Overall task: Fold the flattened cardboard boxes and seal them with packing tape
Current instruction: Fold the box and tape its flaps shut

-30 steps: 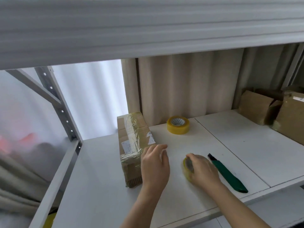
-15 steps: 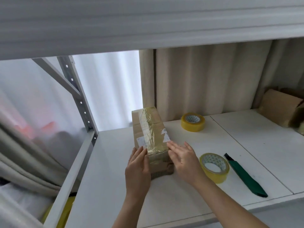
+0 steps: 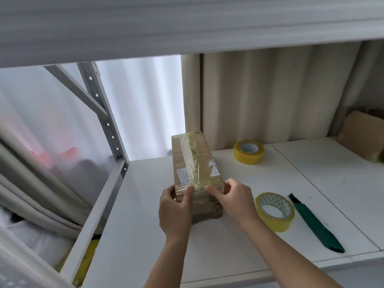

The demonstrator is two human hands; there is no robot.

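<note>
Both hands (image 3: 204, 201) grip the taped box's (image 3: 195, 163) near end, bare shelf (image 3: 145, 204) to its left.

Shelf (image 3: 145, 225) left of the taped box (image 3: 195, 163) is bare w/ open room up to the upright post (image 3: 106, 121). Right side tighter: near tape roll (image 3: 275, 212) just beside right hand (image 3: 234, 200), green knife (image 3: 315, 225) past it. Far tape roll (image 3: 249, 151) behind. Upper shelf (image 3: 187, 23) caps headroom.

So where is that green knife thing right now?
The green cutter lies on the white shelf, far right, beside the nearer tape roll.
</note>
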